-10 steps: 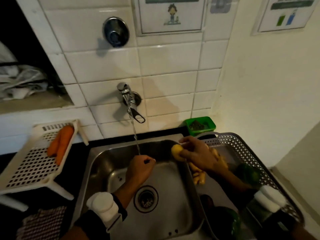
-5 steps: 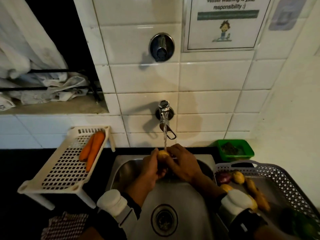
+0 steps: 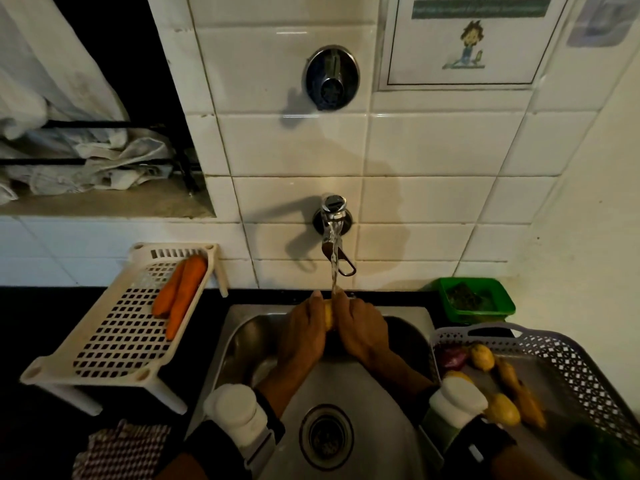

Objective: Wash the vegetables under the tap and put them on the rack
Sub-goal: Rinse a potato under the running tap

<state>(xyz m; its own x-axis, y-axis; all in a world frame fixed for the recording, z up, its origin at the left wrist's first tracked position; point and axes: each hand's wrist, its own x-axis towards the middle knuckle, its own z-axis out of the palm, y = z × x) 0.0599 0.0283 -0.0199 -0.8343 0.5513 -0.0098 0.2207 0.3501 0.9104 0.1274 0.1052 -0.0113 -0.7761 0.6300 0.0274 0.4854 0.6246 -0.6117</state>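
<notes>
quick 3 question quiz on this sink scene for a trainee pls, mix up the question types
1. True or false: the tap is running.
2. How many carrots lie on the rack?
3. The yellow vegetable under the stream is held by: A) left hand only, B) right hand only, C) both hands.

Key
1. True; water falls onto the vegetable over the sink.
2. Two.
3. C; both hands have a grip on it.

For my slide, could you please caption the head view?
Both hands, left hand and right hand, hold a yellow vegetable under the running tap.
</notes>
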